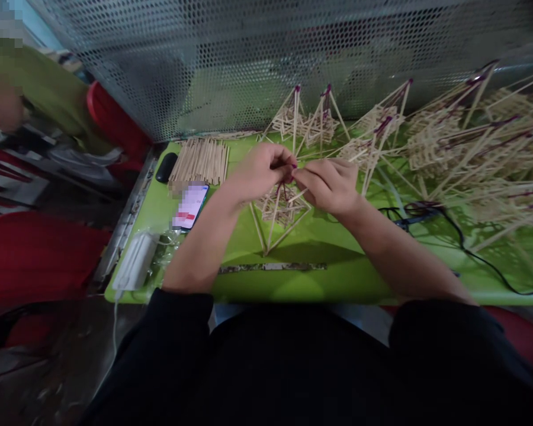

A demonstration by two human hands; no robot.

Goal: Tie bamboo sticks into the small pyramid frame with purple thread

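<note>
My left hand point(260, 171) and my right hand point(327, 184) meet above the green table point(337, 272), fingers pinched together at the top of a pyramid-shaped frame of thin wooden sticks point(281, 212). A purple tie shows at the tip between my fingertips. The frame's legs splay down onto the table under my hands. Both hands are closed on the sticks' upper ends.
A flat bundle of loose sticks point(199, 161) lies at the back left. Several finished stick frames point(448, 148) crowd the back and right. A phone point(190, 206), a black object point(166, 167), a white power bank point(135, 261) and a black cable point(453, 228) lie on the table. A perforated metal screen point(249, 59) stands behind. Another person point(9, 89) sits far left.
</note>
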